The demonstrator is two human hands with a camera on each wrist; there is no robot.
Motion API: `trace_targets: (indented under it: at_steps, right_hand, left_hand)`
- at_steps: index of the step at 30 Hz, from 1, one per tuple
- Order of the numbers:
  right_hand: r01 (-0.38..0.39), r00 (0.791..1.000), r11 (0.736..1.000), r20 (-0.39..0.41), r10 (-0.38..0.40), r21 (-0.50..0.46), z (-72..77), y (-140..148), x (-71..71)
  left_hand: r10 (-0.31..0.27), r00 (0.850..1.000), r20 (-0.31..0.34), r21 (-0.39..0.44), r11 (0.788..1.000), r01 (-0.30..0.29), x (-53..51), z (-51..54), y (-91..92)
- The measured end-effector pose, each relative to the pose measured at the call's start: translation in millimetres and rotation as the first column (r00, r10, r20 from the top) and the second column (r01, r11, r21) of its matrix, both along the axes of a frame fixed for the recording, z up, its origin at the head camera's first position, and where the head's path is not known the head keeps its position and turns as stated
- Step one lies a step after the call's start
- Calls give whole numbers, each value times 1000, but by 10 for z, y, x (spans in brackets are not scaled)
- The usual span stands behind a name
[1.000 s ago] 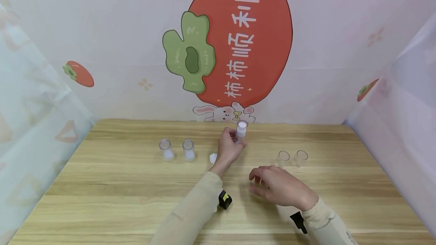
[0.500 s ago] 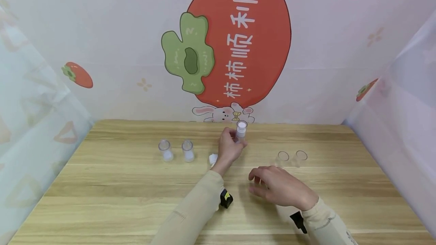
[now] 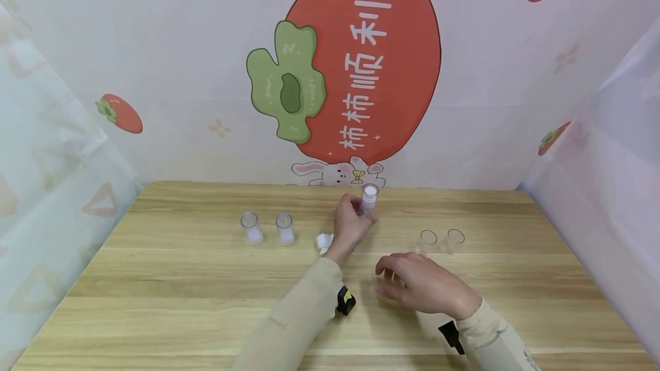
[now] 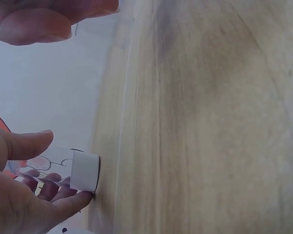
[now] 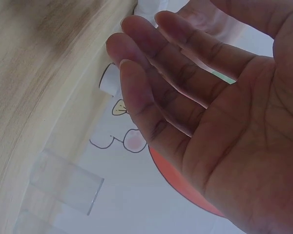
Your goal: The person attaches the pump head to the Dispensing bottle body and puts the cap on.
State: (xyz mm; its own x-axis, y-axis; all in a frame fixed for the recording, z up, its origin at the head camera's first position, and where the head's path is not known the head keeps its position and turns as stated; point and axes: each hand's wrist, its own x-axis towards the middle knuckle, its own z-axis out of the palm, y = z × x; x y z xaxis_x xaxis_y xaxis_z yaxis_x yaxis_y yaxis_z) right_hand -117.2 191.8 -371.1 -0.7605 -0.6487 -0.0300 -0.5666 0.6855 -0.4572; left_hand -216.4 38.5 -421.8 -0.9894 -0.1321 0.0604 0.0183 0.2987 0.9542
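Note:
My left hand (image 3: 353,225) is at the back middle of the table, its thumb and fingers around a small clear bottle (image 3: 368,201) with a white part. In the left wrist view the bottle's white end (image 4: 85,170) is down at the tabletop, and the curled fingers show through the clear section. A small white plastic piece (image 3: 324,242) lies beside my left wrist, partly covered by it. My right hand (image 3: 430,284) hovers at the front right, fingers loosely bent and holding nothing; its palm shows in the right wrist view.
Two similar clear bottles, a left one (image 3: 252,229) and a right one (image 3: 285,231), stand on the left. To the right are two clear cups (image 3: 427,240) (image 3: 456,239) with dark-looking rims. A printed cloth wall (image 3: 180,147) borders the wooden table (image 3: 170,302).
My left hand and the bottle have shifted slightly right, uncovering more of the white plastic piece. The right hand stays nearly still.

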Motion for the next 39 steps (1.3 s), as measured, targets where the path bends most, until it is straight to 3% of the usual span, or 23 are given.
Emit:
trace_targets:
  at_steps: [12, 21, 30, 39]
  right_hand:
    - [-9, 1000, 1000, -14, 9, 5, -14, -5, 13]
    - [-10, 1000, 1000, -17, 10, 10, -23, 2, 14]
    - [-12, 1000, 1000, -7, 12, -2, -10, -26, -1]
    - [-26, 1000, 1000, -1, 26, -14, -15, -82, -24]
  left_hand:
    - [-13, 1000, 24, -13, 1000, 13, 26, -6, 3]
    - [-16, 998, 54, -36, 999, 18, 43, 53, -20]
    - [-48, 999, -21, -45, 998, 47, 152, 118, -159]
    - [-102, 994, -29, -65, 993, 100, 305, 223, -318]
